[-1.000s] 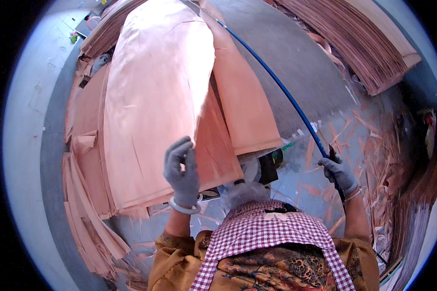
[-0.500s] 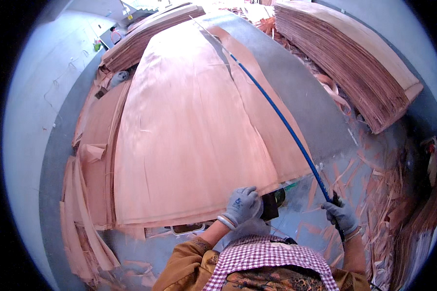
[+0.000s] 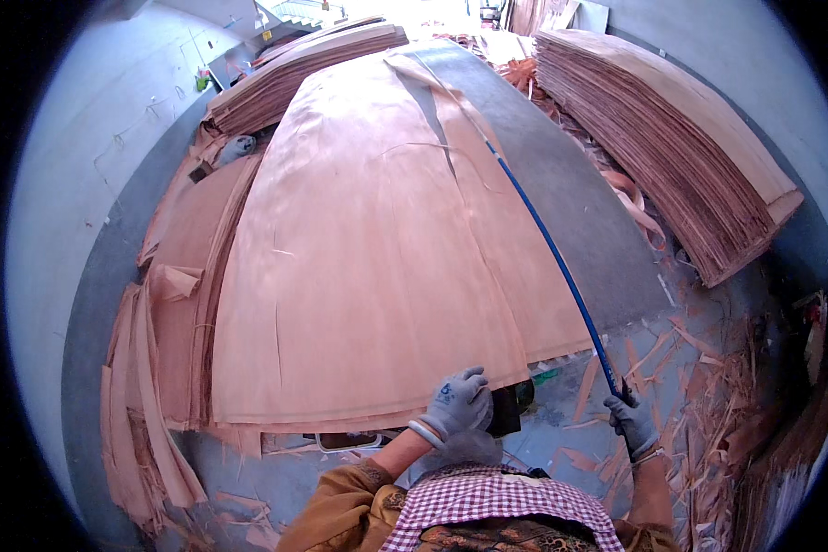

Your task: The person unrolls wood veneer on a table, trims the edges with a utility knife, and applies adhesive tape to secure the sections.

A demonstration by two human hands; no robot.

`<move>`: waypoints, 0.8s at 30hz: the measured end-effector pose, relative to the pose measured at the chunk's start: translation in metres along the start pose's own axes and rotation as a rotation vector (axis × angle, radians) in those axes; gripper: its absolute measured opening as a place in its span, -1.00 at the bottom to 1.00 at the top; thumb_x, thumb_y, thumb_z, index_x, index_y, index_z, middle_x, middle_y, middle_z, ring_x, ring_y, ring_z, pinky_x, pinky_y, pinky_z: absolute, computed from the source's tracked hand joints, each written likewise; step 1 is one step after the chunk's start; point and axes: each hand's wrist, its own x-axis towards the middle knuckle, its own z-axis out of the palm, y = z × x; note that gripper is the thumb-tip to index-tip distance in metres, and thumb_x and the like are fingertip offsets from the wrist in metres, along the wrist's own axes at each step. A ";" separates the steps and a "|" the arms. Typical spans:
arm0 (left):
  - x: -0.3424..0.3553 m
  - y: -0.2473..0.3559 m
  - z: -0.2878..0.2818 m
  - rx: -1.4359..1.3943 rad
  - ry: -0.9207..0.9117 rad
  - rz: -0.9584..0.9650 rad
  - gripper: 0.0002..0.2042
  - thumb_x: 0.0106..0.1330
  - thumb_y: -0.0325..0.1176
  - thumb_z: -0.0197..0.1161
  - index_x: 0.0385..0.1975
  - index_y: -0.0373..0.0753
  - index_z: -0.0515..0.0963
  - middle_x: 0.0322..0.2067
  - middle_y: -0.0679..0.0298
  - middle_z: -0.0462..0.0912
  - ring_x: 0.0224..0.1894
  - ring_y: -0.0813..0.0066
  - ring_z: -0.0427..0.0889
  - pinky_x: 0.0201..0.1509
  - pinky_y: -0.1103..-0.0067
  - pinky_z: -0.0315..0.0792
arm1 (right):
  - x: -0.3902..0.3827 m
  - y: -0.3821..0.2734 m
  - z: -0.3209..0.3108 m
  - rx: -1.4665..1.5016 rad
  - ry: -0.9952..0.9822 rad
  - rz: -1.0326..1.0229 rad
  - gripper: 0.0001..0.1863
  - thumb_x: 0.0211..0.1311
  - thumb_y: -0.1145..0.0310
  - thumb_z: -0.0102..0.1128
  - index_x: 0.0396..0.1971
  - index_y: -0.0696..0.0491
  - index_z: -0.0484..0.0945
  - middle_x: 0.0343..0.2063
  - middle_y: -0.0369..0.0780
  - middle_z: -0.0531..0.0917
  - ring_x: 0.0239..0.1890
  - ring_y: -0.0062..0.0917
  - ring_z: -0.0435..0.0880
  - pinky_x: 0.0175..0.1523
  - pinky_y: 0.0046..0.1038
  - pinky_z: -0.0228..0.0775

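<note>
My left hand point(image 3: 460, 403), in a grey glove, is at the near edge of a broad, pale pink veneer sheet point(image 3: 359, 258), fingers curled; whether they pinch anything is hidden. My gloved right hand point(image 3: 631, 421) is closed round the dark grip of a long blue pole point(image 3: 552, 248), which reaches diagonally over the veneer to a thin pale far end. A narrower veneer piece point(image 3: 543, 285) lies along the right of the broad sheet, with a tapering grey gap between their far parts, on a grey board point(image 3: 598, 248).
A tall veneer stack point(image 3: 662, 147) stands at right, another point(image 3: 285, 74) at far left. Loose veneer sheets and strips point(image 3: 147, 386) hang at near left. Scraps point(image 3: 662, 368) litter the floor on the right. A pale wall point(image 3: 83, 184) runs along the left.
My left hand has moved down and right to the sheet's near edge. The lifted broad sheet now lies flatter, covering much of the piece beside it. The view has tilted toward the far end.
</note>
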 end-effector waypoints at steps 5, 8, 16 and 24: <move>0.024 0.016 0.015 0.277 -0.032 0.157 -0.48 -0.03 -0.19 0.33 -0.05 -0.28 0.42 0.10 -0.06 0.37 0.13 0.00 0.36 0.19 0.28 0.27 | -0.005 0.001 -0.008 0.079 -0.007 0.014 -0.78 0.10 0.25 0.27 -0.43 0.07 0.50 -0.75 -0.36 0.45 -0.77 -0.70 0.39 -0.71 -0.67 0.12; 0.034 0.019 0.035 0.377 -0.088 0.185 -0.31 -0.07 -0.10 0.34 0.10 -0.26 0.32 0.16 -0.04 0.30 0.23 0.02 0.24 0.32 0.25 0.07 | -0.025 -0.008 -0.009 0.081 -0.008 0.016 -0.79 0.10 0.25 0.27 -0.46 0.08 0.53 -0.76 -0.35 0.45 -0.77 -0.70 0.40 -0.71 -0.65 0.12; 0.072 0.012 0.092 0.577 -0.183 0.290 -0.35 0.00 -0.10 0.25 0.14 -0.19 0.32 0.09 0.03 0.36 0.14 0.12 0.33 0.21 0.31 0.14 | -0.043 0.000 -0.017 0.150 -0.051 0.085 -0.78 0.10 0.23 0.28 -0.47 0.08 0.57 -0.74 -0.32 0.48 -0.75 -0.68 0.41 -0.69 -0.63 0.13; 0.093 0.018 0.090 0.623 -0.445 0.252 -0.62 0.03 -0.25 0.15 -0.11 -0.17 0.50 -0.22 0.21 0.53 -0.18 0.30 0.51 -0.15 0.39 0.34 | -0.052 0.003 -0.021 0.044 0.003 0.108 -0.80 0.10 0.28 0.27 -0.47 0.12 0.57 -0.79 -0.29 0.47 -0.82 -0.66 0.36 -0.71 -0.60 0.12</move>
